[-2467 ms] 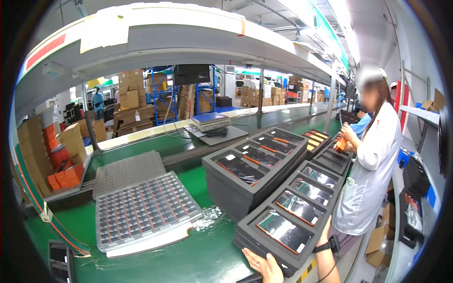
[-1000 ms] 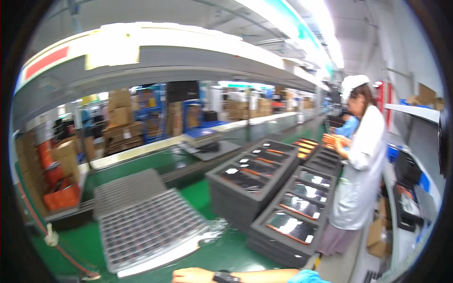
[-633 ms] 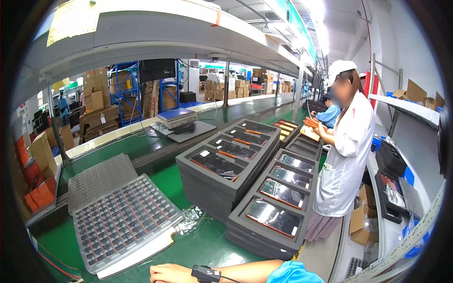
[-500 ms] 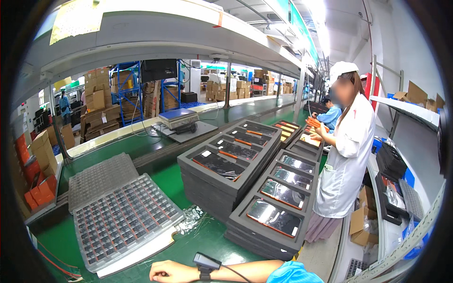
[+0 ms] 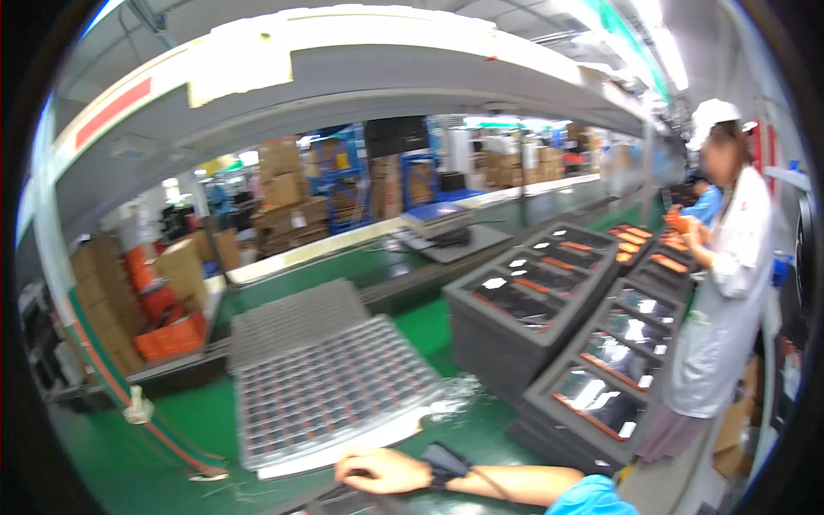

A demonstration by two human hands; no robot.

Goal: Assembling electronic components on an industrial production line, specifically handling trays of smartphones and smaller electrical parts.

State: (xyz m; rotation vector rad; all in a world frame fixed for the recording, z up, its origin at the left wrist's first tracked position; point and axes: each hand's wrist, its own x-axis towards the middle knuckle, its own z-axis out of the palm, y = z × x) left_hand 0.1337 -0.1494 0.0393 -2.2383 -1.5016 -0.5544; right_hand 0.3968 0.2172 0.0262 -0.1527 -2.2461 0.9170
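Note:
My right hand (image 5: 378, 470) reaches in from the lower right, with a black strap on its wrist and a blue sleeve further back. It lies with curled fingers on the green bench (image 5: 137, 455), touching the near edge of a clear plastic tray (image 5: 335, 395) filled with rows of small dark parts. Whether the fingers hold anything is hidden. A second, similar tray (image 5: 292, 316) lies just behind the first. My left hand is out of the picture.
Two stacks of grey foam trays holding dark glossy panels (image 5: 536, 296) (image 5: 601, 382) stand to the right. A co-worker in a white coat and cap (image 5: 730, 300) works beside them. A weighing scale (image 5: 438, 219), orange bins (image 5: 167, 335) and cardboard boxes sit further back.
My head has swung around and the view has shifted. My right hand has come across the lower edge and now rests at the front rim of the parts tray.

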